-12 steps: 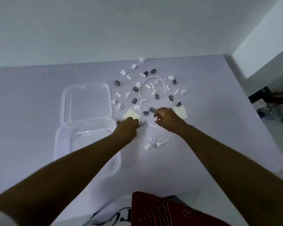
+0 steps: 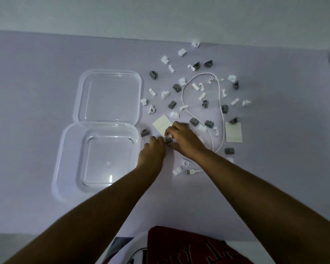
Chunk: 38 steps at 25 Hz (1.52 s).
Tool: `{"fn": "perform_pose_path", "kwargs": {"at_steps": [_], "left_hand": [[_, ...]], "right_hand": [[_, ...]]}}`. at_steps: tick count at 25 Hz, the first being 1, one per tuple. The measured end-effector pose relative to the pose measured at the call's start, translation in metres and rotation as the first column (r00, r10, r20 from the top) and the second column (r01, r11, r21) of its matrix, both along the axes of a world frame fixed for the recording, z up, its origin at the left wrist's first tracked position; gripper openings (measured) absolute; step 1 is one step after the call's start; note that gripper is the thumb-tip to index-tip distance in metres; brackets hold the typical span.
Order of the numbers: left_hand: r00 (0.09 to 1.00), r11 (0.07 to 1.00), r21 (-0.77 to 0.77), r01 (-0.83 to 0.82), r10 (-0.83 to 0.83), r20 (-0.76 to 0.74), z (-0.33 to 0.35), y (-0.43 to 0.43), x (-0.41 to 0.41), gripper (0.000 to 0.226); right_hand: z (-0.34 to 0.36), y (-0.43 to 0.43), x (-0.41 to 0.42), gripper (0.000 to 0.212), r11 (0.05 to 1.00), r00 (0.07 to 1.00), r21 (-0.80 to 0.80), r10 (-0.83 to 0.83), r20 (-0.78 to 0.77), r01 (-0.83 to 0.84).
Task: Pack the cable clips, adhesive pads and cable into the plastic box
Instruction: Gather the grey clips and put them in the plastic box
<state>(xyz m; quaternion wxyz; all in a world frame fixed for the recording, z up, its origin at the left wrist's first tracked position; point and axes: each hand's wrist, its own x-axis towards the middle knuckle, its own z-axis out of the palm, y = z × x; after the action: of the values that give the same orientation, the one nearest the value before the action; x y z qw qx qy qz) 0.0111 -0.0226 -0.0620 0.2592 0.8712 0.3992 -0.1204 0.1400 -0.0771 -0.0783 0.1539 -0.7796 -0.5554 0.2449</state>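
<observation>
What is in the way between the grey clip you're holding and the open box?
Nothing tall. The held clip is pinched between the left hand and right hand, just right of the plastic box, whose lid lies open. Only a loose grey clip lies by the box's right rim, probably low enough to pass over.

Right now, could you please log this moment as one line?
left hand, right hand: pinch clip | box: open, empty | cable: on table

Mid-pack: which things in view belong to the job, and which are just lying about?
Job: plastic box, its open lid, grey clips, white clips, two adhesive pads, white cable.
Not the job: red-and-white garment at the bottom edge.
</observation>
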Motion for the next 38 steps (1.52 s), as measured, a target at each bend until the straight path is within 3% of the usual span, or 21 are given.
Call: {"fn": "perform_pose_path", "kwargs": {"at_steps": [5,8,9,11,12,13,15,16,18,20,21,22,23,24,25,26,27,29,32,36,38], "left_hand": [[0.999,1.0,0.005,0.024,-0.024,-0.032,-0.004,-0.001,-0.001,0.023],[0.988,0.966,-0.217,-0.142,0.152,0.03,0.011,0.003,0.002,0.02],[0.96,0.902,-0.376,-0.213,0.265,0.093,0.018,0.008,0.002,0.017],[0.815,0.644,-0.717,-0.268,0.549,0.188,0.038,0.021,0.001,0.011],[0.714,0.513,-0.826,-0.231,0.667,0.215,0.048,0.028,-0.001,0.008],[0.617,0.43,-0.888,-0.166,0.747,0.246,0.056,0.037,-0.003,0.006],[0.486,0.336,-0.942,0.006,0.822,0.297,0.07,0.056,-0.005,0.02],[0.463,0.297,-0.951,0.088,0.833,0.303,0.075,0.066,-0.005,0.027],[0.471,0.247,-0.958,0.147,0.834,0.287,0.08,0.086,-0.003,0.032],[0.525,0.252,-0.968,0.001,0.823,0.215,0.083,0.099,0.006,0.033],[0.595,0.367,-0.924,-0.11,0.769,0.235,0.08,0.101,0.012,0.031],[0.721,0.609,-0.77,-0.189,0.618,0.311,0.076,0.104,0.018,0.028],[0.89,0.886,-0.442,-0.14,0.308,0.337,0.069,0.106,0.023,0.024],[0.978,0.992,-0.108,0.069,-0.046,0.204,0.062,0.105,0.028,0.018],[0.964,0.96,0.089,0.266,-0.265,-0.027,0.056,0.102,0.033,0.022],[0.912,0.917,0.158,0.365,-0.318,-0.26,0.05,0.099,0.038,0.032],[0.856,0.896,0.181,0.406,-0.304,-0.417,0.043,0.096,0.043,0.038],[0.771,0.88,0.195,0.433,-0.25,-0.585,0.03,0.087,0.05,0.034],[0.669,0.828,0.197,0.526,-0.258,-0.697,0.017,0.081,0.056,0.023],[0.629,0.807,0.173,0.564,-0.285,-0.723,0.015,0.08,0.054,0.022],[0.717,0.836,0.184,0.517,-0.306,-0.626,0.014,0.084,0.054,0.022]], "right_hand": [[-0.013,0.006,0.004,0.015,0.997,1.0,0.067,0.028,0.0,-0.028],[-0.004,0.002,0.013,0.015,0.978,0.95,0.117,-0.136,-0.282,0.175],[0.002,-0.002,0.019,0.013,0.935,0.86,0.12,-0.25,-0.446,0.334],[0.018,-0.011,0.032,0.009,0.774,0.483,-0.002,-0.397,-0.78,0.633],[0.027,-0.018,0.04,0.011,0.714,0.282,-0.078,-0.37,-0.885,0.696],[0.033,-0.024,0.048,0.014,0.689,0.137,-0.12,-0.306,-0.942,0.714],[0.045,-0.036,0.061,0.021,0.704,-0.026,-0.141,-0.172,-0.985,0.696],[0.049,-0.04,0.065,0.022,0.719,-0.07,-0.142,-0.129,-0.989,0.68],[0.051,-0.043,0.069,0.025,0.753,-0.157,-0.169,-0.088,-0.984,0.636],[0.047,-0.039,0.067,0.026,0.744,-0.24,-0.256,-0.132,-0.962,0.617],[0.044,-0.033,0.066,0.023,0.728,-0.233,-0.3,-0.196,-0.953,0.617],[0.04,-0.026,0.065,0.02,0.72,-0.113,-0.307,-0.305,-0.946,0.622],[0.036,-0.018,0.063,0.015,0.746,0.145,-0.268,-0.437,-0.888,0.61],[0.033,-0.012,0.061,0.009,0.797,0.465,-0.21,-0.519,-0.717,0.566],[0.029,-0.006,0.059,0.008,0.856,0.711,-0.159,-0.5,-0.494,0.491],[0.024,-0.002,0.056,0.014,0.902,0.855,-0.128,-0.431,-0.289,0.412],[0.02,0.001,0.053,0.021,0.934,0.927,-0.108,-0.352,-0.133,0.34],[0.011,0.005,0.048,0.03,0.974,0.972,-0.062,-0.21,0.104,0.217],[0.001,0.009,0.047,0.033,0.992,0.944,-0.095,-0.05,0.327,0.085],[-0.009,0.012,0.045,0.034,0.991,0.905,-0.131,0.062,0.42,-0.007],[-0.009,0.012,0.045,0.025,0.996,0.96,-0.034,-0.075,0.272,0.087]]}}
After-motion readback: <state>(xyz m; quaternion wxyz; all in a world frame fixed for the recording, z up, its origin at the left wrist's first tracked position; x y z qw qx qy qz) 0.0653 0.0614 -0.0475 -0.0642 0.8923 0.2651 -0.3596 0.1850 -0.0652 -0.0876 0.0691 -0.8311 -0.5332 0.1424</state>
